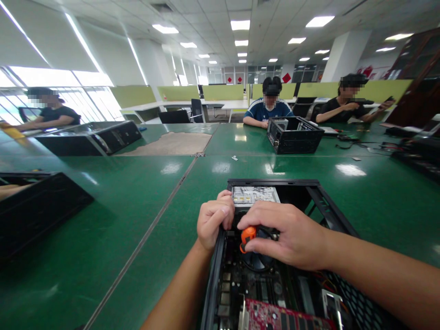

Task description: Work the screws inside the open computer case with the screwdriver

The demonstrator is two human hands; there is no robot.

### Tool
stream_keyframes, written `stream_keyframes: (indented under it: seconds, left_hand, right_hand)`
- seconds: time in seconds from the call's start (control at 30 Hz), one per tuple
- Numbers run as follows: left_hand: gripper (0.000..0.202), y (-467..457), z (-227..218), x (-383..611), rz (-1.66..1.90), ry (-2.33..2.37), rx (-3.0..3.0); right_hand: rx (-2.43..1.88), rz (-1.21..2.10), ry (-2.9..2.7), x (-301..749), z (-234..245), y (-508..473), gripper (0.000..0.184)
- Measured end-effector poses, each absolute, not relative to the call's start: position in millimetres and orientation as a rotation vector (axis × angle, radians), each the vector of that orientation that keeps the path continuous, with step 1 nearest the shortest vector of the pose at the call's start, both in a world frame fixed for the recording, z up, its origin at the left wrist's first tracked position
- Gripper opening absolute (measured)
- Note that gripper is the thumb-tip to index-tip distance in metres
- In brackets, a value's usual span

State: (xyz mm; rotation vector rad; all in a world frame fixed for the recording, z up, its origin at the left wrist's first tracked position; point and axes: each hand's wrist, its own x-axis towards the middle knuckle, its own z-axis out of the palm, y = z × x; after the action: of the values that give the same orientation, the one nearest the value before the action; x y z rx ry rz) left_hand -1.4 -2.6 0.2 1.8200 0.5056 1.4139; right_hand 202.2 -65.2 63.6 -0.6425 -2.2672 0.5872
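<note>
Green tabletop, open black case — left hand clasping rim, right hand gripping orange handle

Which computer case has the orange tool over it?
The case at bottom centre, with the red card: the right hand holds the orange tool over it. It alone shows one.

I can read no words, numbers or brands from where I am. The silvery, box-shaped metal unit inside the black, rectangular metal computer case before me carries yellow patches and dark marks too small to make out, and any print on the red, flat circuit board nearer me is just as unclear. Beyond, I see a red, diamond-shaped sign on a pale pillar, its content illegible.
</note>
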Motion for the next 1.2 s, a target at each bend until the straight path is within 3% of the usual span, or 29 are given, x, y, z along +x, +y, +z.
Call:
stream_keyframes:
  seconds: [0.27, 0.53, 1.2]
  left_hand:
    - [0.063, -4, 1, 0, 1.426, 0.519, 1.813]
    - [0.062, -5, 2, -1, 1.422, 0.497, 1.828]
    - [0.06, -3, 0, -2, 1.424, 0.464, 1.841]
  right_hand:
    - [-0.661, 0.571, -2.291, 203, 62, -65, 0.036]
    - [-0.935, 0.344, -2.071, 211, 58, -49, 0.028]
    - [-0.991, 0.382, -2.13, 208, 53, -42, 0.026]
